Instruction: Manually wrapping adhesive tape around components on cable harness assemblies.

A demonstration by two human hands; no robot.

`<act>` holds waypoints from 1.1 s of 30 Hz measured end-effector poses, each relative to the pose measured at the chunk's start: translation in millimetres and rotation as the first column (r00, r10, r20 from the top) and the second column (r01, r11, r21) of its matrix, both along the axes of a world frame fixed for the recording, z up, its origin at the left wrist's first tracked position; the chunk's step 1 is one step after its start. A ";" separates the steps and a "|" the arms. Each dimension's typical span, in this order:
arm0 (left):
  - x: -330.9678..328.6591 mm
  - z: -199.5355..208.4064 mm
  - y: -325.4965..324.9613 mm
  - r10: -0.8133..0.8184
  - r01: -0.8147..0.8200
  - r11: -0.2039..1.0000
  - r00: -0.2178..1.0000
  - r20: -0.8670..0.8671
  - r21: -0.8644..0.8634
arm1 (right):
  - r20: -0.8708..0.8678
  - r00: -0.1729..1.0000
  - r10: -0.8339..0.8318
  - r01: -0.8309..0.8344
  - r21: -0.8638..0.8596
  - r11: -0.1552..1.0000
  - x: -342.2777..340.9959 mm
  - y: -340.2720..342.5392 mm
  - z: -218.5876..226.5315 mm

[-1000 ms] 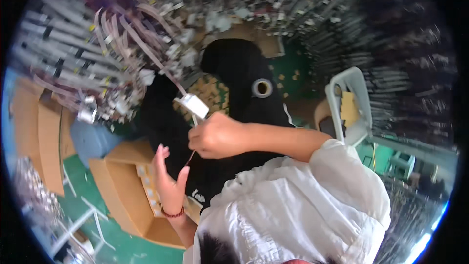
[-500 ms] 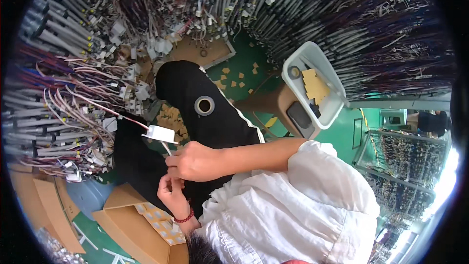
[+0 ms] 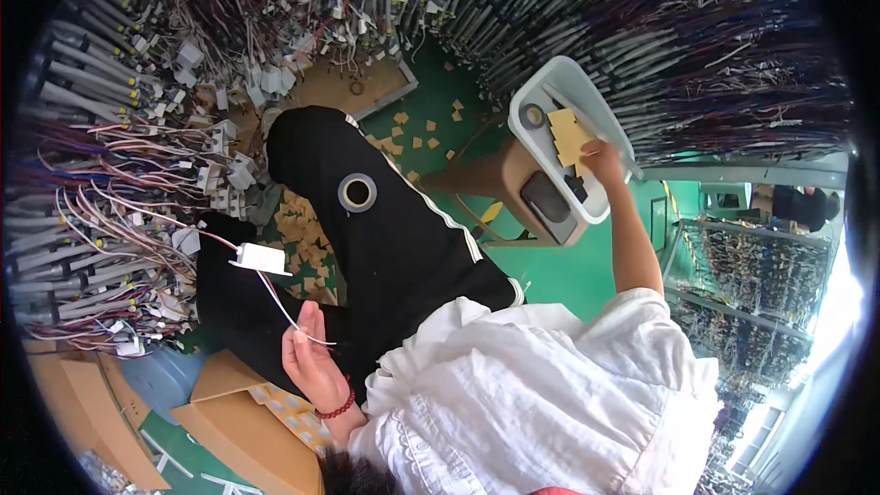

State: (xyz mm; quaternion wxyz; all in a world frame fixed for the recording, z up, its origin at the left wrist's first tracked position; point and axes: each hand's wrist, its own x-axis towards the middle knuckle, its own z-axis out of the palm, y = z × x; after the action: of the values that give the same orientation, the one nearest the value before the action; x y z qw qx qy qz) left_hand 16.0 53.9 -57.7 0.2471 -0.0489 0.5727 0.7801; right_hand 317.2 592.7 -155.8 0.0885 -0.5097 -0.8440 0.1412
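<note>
A small white plastic box (image 3: 260, 259) hangs over my lap, joined by a reddish lead to the wire bundles at the left. Thin wires (image 3: 278, 301) run from it down to my left hand (image 3: 316, 367), which pinches them between thumb and fingers, their loose ends sticking out to the right. My right hand (image 3: 602, 162) reaches into the grey-white tray (image 3: 626, 142), fingers closed at the edge of a notched yellow sheet (image 3: 568, 136); the fingertips are partly hidden. A roll of tape (image 3: 357, 193) rests on my black trouser leg.
Another tape roll (image 3: 532, 115) lies in the tray, which sits on a brown stool (image 3: 502, 160) beside a dark phone-like slab (image 3: 547, 196). Dense wire bundles (image 3: 101, 82) surround the left and far sides. An open cardboard box (image 3: 240, 426) stands near left; yellow scraps (image 3: 302, 229) litter the floor.
My right hand has left the wires beside my left hand and moved right into the tray. My left hand keeps the wires, its fingers now more upright. The view has shifted slightly.
</note>
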 end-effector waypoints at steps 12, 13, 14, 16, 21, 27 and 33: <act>-3.5 -0.7 4.0 0.076 -0.080 0.994 0.996 0.047 0.073 | 0.318 0.932 -0.173 0.200 -0.054 0.978 11.5 -46.8 -13.8; -2.3 -1.8 3.2 0.079 -0.084 0.993 0.995 0.066 0.082 | 0.321 0.931 -0.174 0.208 -0.075 0.975 8.6 -50.4 -8.0; -1.8 -2.6 2.7 0.080 -0.088 0.992 0.993 0.084 0.091 | 0.325 0.930 -0.175 0.216 -0.096 0.972 5.9 -51.7 -4.7; -3.0 -2.7 1.3 0.101 -0.109 0.990 0.990 0.096 0.086 | 0.339 0.931 -0.132 0.171 -0.089 0.981 8.8 -44.2 -0.2; -14.2 -2.0 -5.7 0.098 -0.106 0.990 0.992 0.081 0.093 | 0.432 0.901 0.046 -0.038 -0.028 0.999 42.2 -11.0 5.2; -3.8 1.3 -11.2 0.153 -0.163 0.978 0.985 0.080 0.130 | -0.500 0.837 -0.223 -0.124 -0.570 0.812 -110.9 -67.7 76.3; -2.4 21.2 8.9 0.142 -0.154 0.983 0.983 0.120 0.099 | -0.612 0.559 0.560 -0.828 -0.443 0.343 -287.4 -303.9 150.6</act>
State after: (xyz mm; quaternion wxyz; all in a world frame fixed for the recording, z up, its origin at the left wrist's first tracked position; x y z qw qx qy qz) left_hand 13.6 62.9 -36.5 0.2226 -0.1218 0.5094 0.8223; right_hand 29.8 288.8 -5.2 -0.0299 -0.0491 -0.8273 0.5588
